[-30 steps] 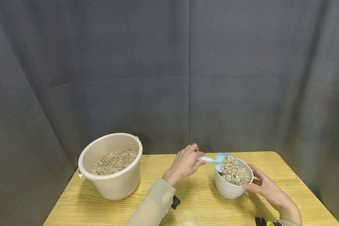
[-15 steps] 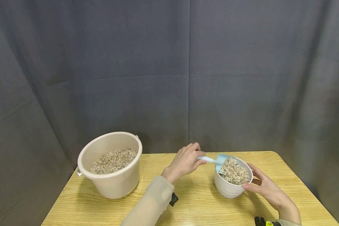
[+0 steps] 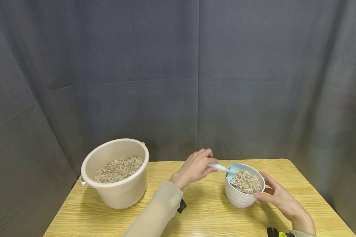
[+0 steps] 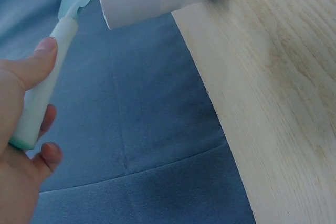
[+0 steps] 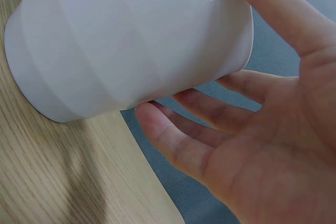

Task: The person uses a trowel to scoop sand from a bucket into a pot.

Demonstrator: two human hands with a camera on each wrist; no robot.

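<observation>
A person's left hand [image 3: 194,168] grips the handle of a small light-blue plastic scoop [image 3: 225,169], thumb laid along it, the blade dipped into the gravel [image 3: 246,182] that fills a white ribbed ceramic pot [image 3: 240,197]. The right hand [image 3: 277,195] cups the pot's far side, thumb on the rim and fingers [image 5: 173,140] spread loosely beside the wall. The pot stands on a pale wooden table [image 3: 207,217], right of centre. Well apart to the left sits a beige plastic bucket [image 3: 118,194], partly filled with the same gravel, before a dark grey curtain [image 3: 178,72].
</observation>
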